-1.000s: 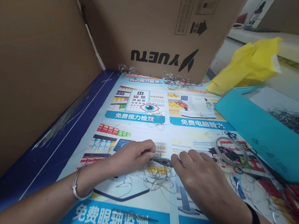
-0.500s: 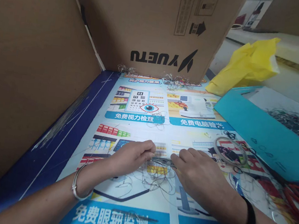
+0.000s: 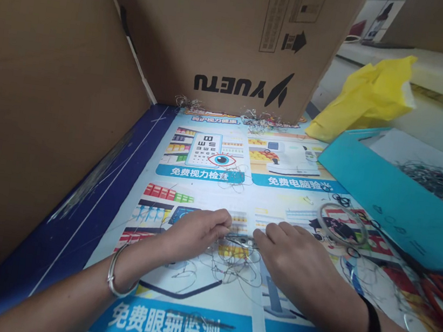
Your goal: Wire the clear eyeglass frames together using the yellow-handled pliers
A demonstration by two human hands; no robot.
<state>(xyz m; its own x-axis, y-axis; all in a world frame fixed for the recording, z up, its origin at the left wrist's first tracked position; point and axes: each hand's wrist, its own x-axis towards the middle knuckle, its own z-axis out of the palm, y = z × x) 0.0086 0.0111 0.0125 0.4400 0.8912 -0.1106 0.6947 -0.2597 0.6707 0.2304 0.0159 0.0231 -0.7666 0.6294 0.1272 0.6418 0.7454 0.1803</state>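
Pliers (image 3: 245, 240), one pair, are clasped by the right hand (image 3: 295, 257); left hand (image 3: 198, 234) pinched, contents unclear; one cardboard panel (image 3: 215, 29) reads upside-down "YUETU".

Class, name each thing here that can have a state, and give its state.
Left hand: closed, contents hidden.
Right hand: closed on the pliers.
Pliers: held, opening unclear.
Wire tangle: snarled, beneath the pliers.
Blue box: open, holding dark strands.
Yellow bag: crumpled.
Clear ring: lying flat.
Red-handled tool: opening unclear.
Printed cardboard: standing, lettering upside down.
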